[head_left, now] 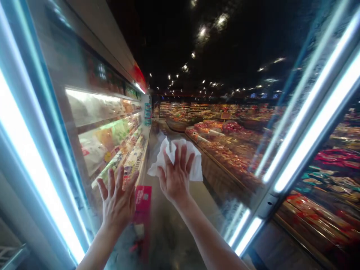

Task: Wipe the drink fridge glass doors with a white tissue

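Observation:
My right hand (177, 176) presses a white paper towel (197, 161) flat against a clear glass pane (168, 232). Its fingers are stretched over the towel, whose crumpled edges stick out on both sides. Lower and to the left, my left hand (118, 202) is spread with its fingers apart and holds nothing. It is up at the pane, but whether the palm touches the glass I cannot tell. Just right of the left hand is a magenta label (143, 197) with white print.
Bright light strips run along the left frame (36, 168) and the right frame (317, 123). Beyond the glass, a lit shelf case (112, 135) with packed goods lines the left of an aisle. Produce displays (219, 146) fill the right, blurred.

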A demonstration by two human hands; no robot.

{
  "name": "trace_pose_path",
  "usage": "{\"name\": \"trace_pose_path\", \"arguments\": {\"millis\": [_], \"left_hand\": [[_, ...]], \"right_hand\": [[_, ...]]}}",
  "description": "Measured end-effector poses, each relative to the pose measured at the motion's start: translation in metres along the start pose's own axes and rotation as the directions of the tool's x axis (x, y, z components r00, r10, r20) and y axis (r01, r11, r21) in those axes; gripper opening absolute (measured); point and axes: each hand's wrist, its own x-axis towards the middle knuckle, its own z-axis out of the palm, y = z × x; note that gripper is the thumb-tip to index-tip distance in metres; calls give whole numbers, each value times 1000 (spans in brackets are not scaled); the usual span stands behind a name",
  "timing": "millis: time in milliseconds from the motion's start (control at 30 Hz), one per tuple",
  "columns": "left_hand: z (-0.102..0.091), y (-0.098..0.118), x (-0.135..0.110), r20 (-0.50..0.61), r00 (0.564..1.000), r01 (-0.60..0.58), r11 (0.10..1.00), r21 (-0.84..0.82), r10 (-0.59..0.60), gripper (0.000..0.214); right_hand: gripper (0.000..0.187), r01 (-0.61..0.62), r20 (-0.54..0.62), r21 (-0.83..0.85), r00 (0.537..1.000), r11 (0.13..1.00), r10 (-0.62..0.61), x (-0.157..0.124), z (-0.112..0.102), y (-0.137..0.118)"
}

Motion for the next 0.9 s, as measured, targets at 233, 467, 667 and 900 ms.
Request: {"name": "trace_pose_path", "arguments": {"millis": [233, 467, 667, 900], "left_hand": [[35, 75, 13, 1, 997, -78, 996, -41, 78, 86], [76, 170, 29, 7, 993, -118, 990, -72, 119, 79], [110, 222, 25, 12, 978, -206, 977, -55, 207, 75], [128, 264, 33, -8, 976, -219, 974, -65, 219, 78]], "right_hand": [[27, 132, -30, -20, 991, 991, -132, -125, 12, 89], [75, -138, -105, -44, 986, 990, 133, -34, -49, 194], [73, -38, -3, -25, 999, 999, 38, -147, -33, 226], [79, -215, -110, -10, 971, 977, 213, -68, -73, 290]]}}
